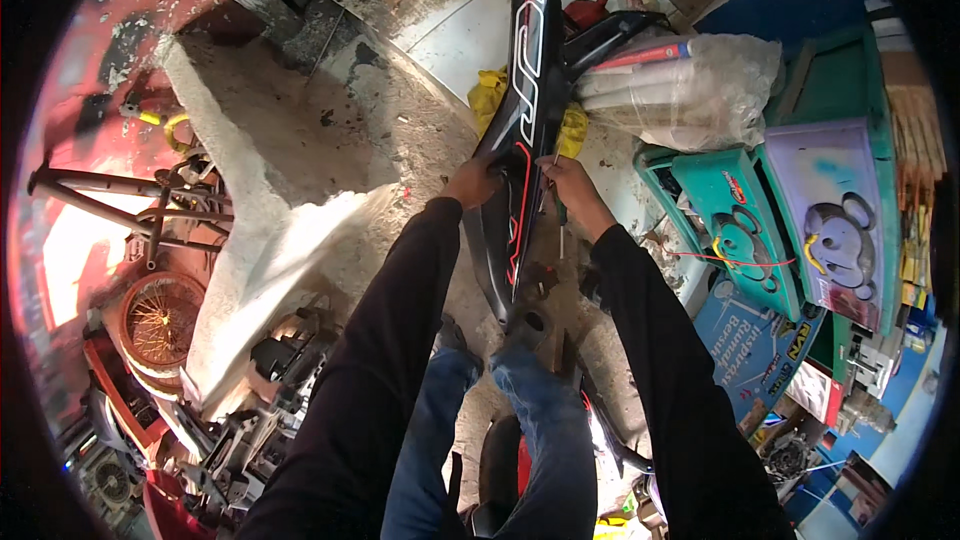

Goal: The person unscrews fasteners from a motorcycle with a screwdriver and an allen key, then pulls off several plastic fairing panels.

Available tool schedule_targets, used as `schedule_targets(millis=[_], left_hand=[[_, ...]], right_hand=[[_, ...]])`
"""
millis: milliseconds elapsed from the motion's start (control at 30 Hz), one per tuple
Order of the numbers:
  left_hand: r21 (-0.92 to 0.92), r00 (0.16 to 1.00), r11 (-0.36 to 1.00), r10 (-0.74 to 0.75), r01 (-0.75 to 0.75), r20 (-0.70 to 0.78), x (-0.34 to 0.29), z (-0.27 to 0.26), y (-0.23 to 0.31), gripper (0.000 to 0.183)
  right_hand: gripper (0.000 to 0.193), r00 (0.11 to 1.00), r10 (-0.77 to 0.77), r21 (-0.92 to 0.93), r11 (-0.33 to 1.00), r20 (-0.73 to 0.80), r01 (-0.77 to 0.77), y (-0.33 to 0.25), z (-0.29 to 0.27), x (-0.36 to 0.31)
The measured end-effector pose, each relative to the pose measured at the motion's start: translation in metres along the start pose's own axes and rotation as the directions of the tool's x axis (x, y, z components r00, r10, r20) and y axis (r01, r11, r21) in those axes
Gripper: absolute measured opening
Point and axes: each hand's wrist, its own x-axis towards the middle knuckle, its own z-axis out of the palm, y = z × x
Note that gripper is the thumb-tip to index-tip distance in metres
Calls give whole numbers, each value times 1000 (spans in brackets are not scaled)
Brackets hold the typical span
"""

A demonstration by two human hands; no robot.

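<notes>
The person's two hands are apart from each other, both clamped on a long black motorcycle body panel [523, 100] with white and red striping. The left hand [472, 183] grips its left edge, the fingers mostly hidden behind the plastic; the right hand [572, 190], a little to the other side, pinches the right edge between thumb and curled fingers. A slim screwdriver [561, 212] with a green handle shows just below the right hand (whether that hand also holds it cannot be told).

The panel stands lengthwise in front of the person, its broad upper end over the white floor tiles [455, 30] and its narrow lower end near the shoes. Behind it, yellow plastic [488, 97] shows on both sides, and a dark arm-like part [615, 40] juts out to the right, beside a bundle wrapped in clear plastic [690, 90].

Further right are a green drawer front [715, 190] and a purple drawer front [825, 165], each with a cartoon animal face, with a blue banner [740, 340] below them. On the left, a rough concrete block [270, 130] rises near a metal tube frame [110, 185], and a spoked wheel [160, 318] with a rusty-looking rim leans below that frame
</notes>
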Motion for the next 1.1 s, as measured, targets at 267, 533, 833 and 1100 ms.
schedule_targets(millis=[267,533,833,1100], left_hand=[[-618,944,741,-66,263,323,-100,-50,169,54],[-460,928,888,160,14,336,-175,-103,327,76],[-244,743,955,37,172,668,-177,-91,509,59],[-34,582,739,556,-672,593,-204,-25,587,44]], right_hand=[[21,996,72,565,821,49,-87,-117,22,-120],[21,995,-2,654,754,-98,66,-257,-6,-283],[26,869,-81,514,777,-488,362,-291,-99,-433],[23,684,41,492,726,-728,480,-234,-125,-528]])
